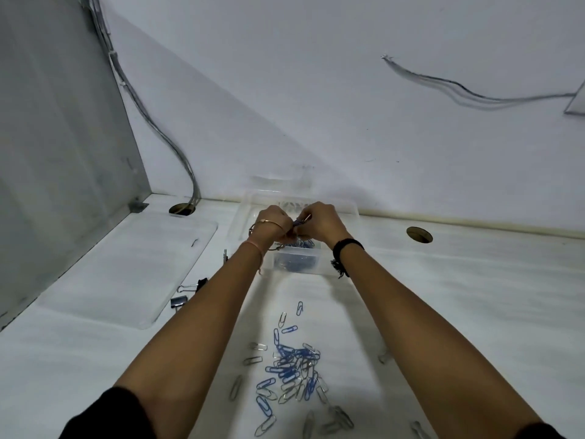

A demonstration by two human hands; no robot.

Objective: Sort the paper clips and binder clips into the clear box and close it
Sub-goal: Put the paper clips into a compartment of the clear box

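Seen from my head camera: both my hands meet above the clear box [297, 248], which stands open at the far edge of the worktop [459, 296] against the wall. My left hand [274, 221] and right hand [321, 218] have their fingers pinched together on a small bunch of blue paper clips [299, 220], held directly over the box; more blue clips [300, 243] already lie inside it. Nearer to me than the box, a loose heap of blue and silver paper clips [292, 372] is spread across the worktop, with strays around it. Left of the box lie the black binder clips [190, 293], beside the clear lid [136, 267], which rests flat on the worktop. My judgement: sorting is at an early stage. To do this drop well, I should keep the bunch low over the one compartment, part my fingers slowly so no tangled clip springs out, and keep binder clips to their own section.
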